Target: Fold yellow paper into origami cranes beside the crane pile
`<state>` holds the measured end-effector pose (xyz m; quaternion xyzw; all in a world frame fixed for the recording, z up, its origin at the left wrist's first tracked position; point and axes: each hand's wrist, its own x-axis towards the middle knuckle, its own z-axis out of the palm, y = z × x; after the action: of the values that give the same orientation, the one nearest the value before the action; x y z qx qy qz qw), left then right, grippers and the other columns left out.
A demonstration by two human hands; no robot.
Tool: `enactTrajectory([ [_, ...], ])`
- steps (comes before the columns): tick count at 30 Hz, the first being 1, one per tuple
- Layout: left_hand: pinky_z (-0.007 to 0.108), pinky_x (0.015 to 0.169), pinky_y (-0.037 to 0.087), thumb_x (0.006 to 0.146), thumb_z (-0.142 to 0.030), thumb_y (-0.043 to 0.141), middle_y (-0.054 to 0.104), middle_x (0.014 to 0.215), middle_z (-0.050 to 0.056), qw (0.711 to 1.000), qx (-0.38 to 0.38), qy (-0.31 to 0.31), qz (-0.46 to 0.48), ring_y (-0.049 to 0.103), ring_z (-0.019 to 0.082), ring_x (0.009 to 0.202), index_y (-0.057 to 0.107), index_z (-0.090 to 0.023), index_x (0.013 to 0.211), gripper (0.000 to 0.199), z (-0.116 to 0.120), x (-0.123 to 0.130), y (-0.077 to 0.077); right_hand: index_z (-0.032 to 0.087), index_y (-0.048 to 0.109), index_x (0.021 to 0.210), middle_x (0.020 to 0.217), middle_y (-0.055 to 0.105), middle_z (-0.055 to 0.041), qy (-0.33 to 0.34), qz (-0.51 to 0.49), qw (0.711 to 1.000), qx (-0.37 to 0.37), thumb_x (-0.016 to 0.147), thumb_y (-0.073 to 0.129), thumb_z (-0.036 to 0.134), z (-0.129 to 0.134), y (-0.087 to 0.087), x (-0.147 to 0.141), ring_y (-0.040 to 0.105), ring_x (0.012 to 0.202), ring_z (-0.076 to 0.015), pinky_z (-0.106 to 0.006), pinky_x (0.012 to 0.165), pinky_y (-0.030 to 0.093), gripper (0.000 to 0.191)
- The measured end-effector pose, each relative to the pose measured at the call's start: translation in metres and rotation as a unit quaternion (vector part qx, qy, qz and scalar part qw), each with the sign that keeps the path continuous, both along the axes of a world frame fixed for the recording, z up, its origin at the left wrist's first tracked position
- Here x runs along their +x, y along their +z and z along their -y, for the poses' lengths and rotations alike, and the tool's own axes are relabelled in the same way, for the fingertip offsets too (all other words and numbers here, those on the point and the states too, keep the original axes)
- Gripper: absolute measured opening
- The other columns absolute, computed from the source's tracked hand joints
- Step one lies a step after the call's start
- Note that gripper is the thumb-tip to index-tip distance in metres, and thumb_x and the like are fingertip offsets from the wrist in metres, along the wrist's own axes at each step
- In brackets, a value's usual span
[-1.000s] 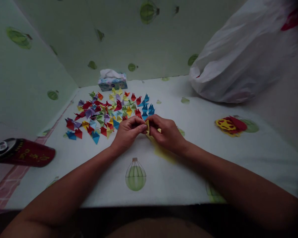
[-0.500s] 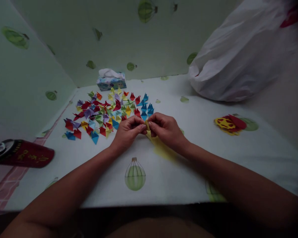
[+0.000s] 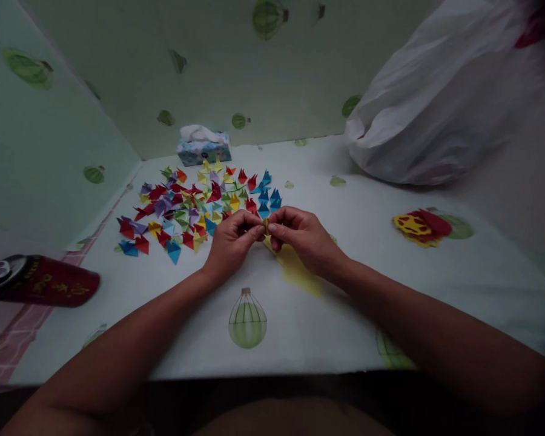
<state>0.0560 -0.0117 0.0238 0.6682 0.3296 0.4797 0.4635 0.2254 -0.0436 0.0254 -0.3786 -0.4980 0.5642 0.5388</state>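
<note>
- Centrally, a small folded yellow paper piece [image 3: 266, 223] sits between the two hands, raised at the fingertips, to the right of the near side of a spread of folded paper figures [image 3: 180, 216].
- The left hand [image 3: 231, 243] is nearly closed, thumb and forefinger pinching the left side of the yellow piece.
- The right hand [image 3: 302, 237] pinches it from the right, thumb laid over it and the other fingers curled under; much of the piece is hidden by the fingertips.
- Under and just nearer than the right hand lies a yellow patch [image 3: 302, 277], too blurred to tell what it is.
- The figures are crisp, pointed and creased, in red, blue, purple, green, yellow and orange.
- At the far edge of the spread stands a cardboard tissue box [image 3: 204, 153] with soft white tissue poking out.
- On the left a shiny dark-red can [image 3: 57, 281] with a metal top.
- To the right, flat red and yellow cutouts [image 3: 413, 226]; farther off, a crinkled white plastic bag [image 3: 413, 127].
</note>
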Motion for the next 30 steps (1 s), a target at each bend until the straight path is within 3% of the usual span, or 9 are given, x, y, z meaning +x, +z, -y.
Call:
enactTrajectory([
  [3, 0.024, 0.064, 0.054, 0.079, -0.025, 0.076, 0.067, 0.072, -0.001, 1.0, -0.009, 0.004, -0.002, 0.066, 0.012, 0.065, 0.067, -0.017, 0.079, 0.012, -0.0005, -0.0007, -0.0006, 0.018, 0.06, 0.086, 0.066, 0.06, 0.0057, 0.014, -0.011, 1.0, -0.01, 0.08, 0.076, 0.03, 0.0001, 0.0006, -0.0003, 0.057, 0.053, -0.0078, -0.025, 0.054, 0.046, 0.021],
  [6, 0.024, 0.064, 0.054, 0.078, -0.025, 0.077, 0.067, 0.072, -0.001, 1.0, -0.012, 0.007, 0.001, 0.067, 0.012, 0.065, 0.067, -0.017, 0.079, 0.014, -0.0006, -0.001, -0.0012, 0.018, 0.057, 0.077, 0.069, 0.058, 0.005, 0.013, 0.021, 1.0, 0.011, 0.078, 0.077, 0.031, 0.0008, 0.0033, -0.0006, 0.054, 0.053, -0.0065, -0.024, 0.053, 0.044, 0.023],
  [11, 0.024, 0.065, 0.054, 0.08, -0.025, 0.076, 0.068, 0.073, 0.0, 1.0, 0.007, 0.012, -0.008, 0.067, 0.012, 0.066, 0.067, -0.017, 0.08, 0.011, -0.0005, -0.0012, -0.0011, 0.018, 0.059, 0.079, 0.064, 0.061, 0.0038, 0.003, 0.084, 0.995, 0.056, 0.086, 0.068, 0.032, 0.0025, 0.0065, 0.0002, 0.058, 0.059, -0.0094, -0.027, 0.062, 0.048, 0.019],
  [30, 0.026, 0.067, 0.055, 0.082, -0.025, 0.074, 0.067, 0.077, 0.001, 0.998, 0.042, 0.003, -0.035, 0.067, 0.014, 0.07, 0.068, -0.018, 0.081, 0.01, -0.0022, -0.0035, -0.0046, 0.017, 0.059, 0.073, 0.064, 0.064, 0.0015, 0.004, 0.087, 0.996, 0.016, 0.083, 0.065, 0.028, 0.0017, 0.0085, -0.0002, 0.059, 0.051, -0.0087, -0.025, 0.054, 0.047, 0.016],
])
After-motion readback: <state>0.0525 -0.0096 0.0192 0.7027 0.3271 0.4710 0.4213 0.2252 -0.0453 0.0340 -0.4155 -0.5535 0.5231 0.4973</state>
